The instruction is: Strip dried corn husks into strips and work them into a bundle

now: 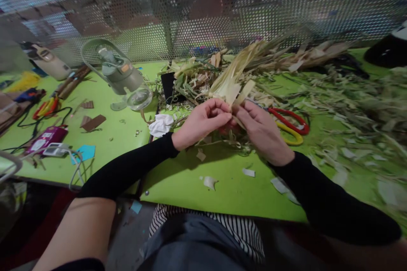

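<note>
Both hands meet over the green table, pinching a pale bundle of dried corn husk (233, 72) that fans out upward and away from me. My left hand (205, 120) grips its lower end between thumb and fingers. My right hand (262, 129) holds the same end from the right, where a folded husk strip (246, 91) stands up. Something reddish shows under the fingers, too hidden to name. Scissors with red and yellow handles (291, 125) lie just right of my right hand. A crumpled white tissue (161, 125) lies left of my left hand.
Husk scraps (362, 106) cover the table's right side and back. A clear-bottomed bottle (122, 74) stands back left, with a second bottle (47, 61) beyond. A purple device (47, 139) with cables lies far left. A perforated metal screen (203, 12) rises behind the green table (203, 194).
</note>
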`<state>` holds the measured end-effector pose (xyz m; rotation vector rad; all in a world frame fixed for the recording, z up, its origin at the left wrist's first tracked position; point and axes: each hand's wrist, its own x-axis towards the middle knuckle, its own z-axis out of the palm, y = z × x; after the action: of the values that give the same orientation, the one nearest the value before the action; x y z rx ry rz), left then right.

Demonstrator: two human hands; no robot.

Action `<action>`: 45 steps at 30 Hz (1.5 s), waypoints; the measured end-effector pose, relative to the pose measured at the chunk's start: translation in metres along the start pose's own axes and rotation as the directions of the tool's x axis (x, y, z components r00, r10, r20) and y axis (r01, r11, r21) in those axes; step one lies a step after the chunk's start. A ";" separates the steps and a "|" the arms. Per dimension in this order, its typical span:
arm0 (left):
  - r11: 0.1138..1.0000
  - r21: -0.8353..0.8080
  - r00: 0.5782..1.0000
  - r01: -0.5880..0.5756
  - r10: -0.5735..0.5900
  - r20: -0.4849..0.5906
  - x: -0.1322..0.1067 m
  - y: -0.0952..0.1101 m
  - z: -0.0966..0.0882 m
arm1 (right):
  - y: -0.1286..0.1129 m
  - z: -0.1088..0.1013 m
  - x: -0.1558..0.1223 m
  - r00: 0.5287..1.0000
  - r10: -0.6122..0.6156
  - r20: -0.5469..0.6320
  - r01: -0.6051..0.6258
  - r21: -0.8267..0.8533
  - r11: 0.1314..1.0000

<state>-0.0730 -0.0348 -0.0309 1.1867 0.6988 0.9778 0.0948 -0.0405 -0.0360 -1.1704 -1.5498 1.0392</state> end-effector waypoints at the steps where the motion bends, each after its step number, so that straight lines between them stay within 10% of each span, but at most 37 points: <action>1: 0.999 -0.033 1.000 -0.001 0.001 -0.003 0.000 0.001 -0.001 | -0.001 -0.001 0.000 1.000 -0.002 0.012 0.001 0.019 1.000; 8: 0.998 -0.039 0.999 0.041 -0.041 -0.013 0.005 -0.002 -0.003 | 0.000 -0.010 0.004 0.950 -0.225 -0.214 0.176 -0.228 0.958; 12: 0.998 0.016 0.998 0.067 -0.067 0.000 0.004 -0.002 -0.001 | 0.004 -0.012 0.006 0.941 -0.310 -0.134 0.255 -0.322 0.912; 24: 0.993 0.120 0.988 -0.012 -0.007 0.155 0.003 -0.015 -0.014 | -0.001 -0.008 0.003 0.982 -0.155 -0.108 0.161 0.047 0.986; 45: 0.984 0.142 0.950 0.107 -0.144 0.278 -0.001 0.003 -0.011 | 0.000 0.003 -0.002 0.985 -0.154 -0.078 0.159 0.057 0.986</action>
<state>-0.0839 -0.0306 -0.0309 1.3452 0.6008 0.6445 0.0925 -0.0432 -0.0367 -1.0153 -1.5146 0.9242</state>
